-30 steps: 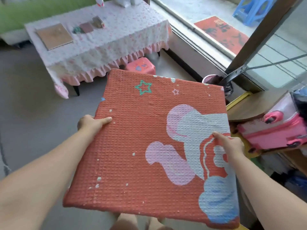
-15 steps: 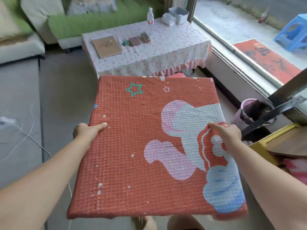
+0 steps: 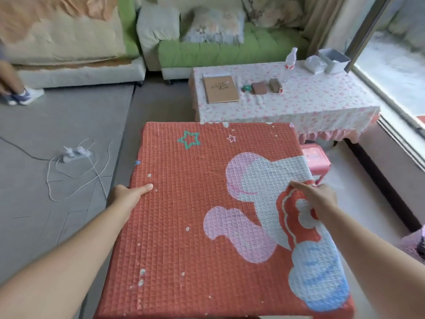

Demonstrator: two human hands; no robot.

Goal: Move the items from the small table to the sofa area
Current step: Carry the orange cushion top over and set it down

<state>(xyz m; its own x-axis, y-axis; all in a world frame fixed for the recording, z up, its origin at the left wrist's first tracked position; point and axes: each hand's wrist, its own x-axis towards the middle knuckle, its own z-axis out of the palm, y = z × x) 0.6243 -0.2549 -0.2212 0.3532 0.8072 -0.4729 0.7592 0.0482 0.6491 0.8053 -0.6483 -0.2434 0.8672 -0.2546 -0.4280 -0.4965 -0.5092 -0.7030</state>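
Note:
A flat red quilted cushion [image 3: 195, 226] with a pink, white and blue cartoon print fills the lower middle of the view, held level in front of me. My left hand [image 3: 128, 195] grips its left edge, thumb on top. My right hand [image 3: 315, 199] grips its right edge over the print. Beyond it stands the small table [image 3: 322, 107] under a pink-flowered cloth. On the cloth lie a brown notebook [image 3: 220, 89], a small green item [image 3: 247, 88], two small brown boxes [image 3: 259, 88], a white bottle [image 3: 291, 58] and a grey tub [image 3: 334, 58]. The green sofa [image 3: 230, 49] stands behind the table.
A second sofa with a beige cover [image 3: 69, 42] is at the far left, and a person's foot in a blue shoe [image 3: 19, 96] rests by it. A white power strip with loose cords [image 3: 76, 154] lies on the grey floor. A pink stool [image 3: 315, 160] sits under the table's near edge. Window glass runs along the right.
My view has swung left and up, away from the shelf with the pink case, and the table and sofas have come into sight. Both hands keep the same grip on the cushion.

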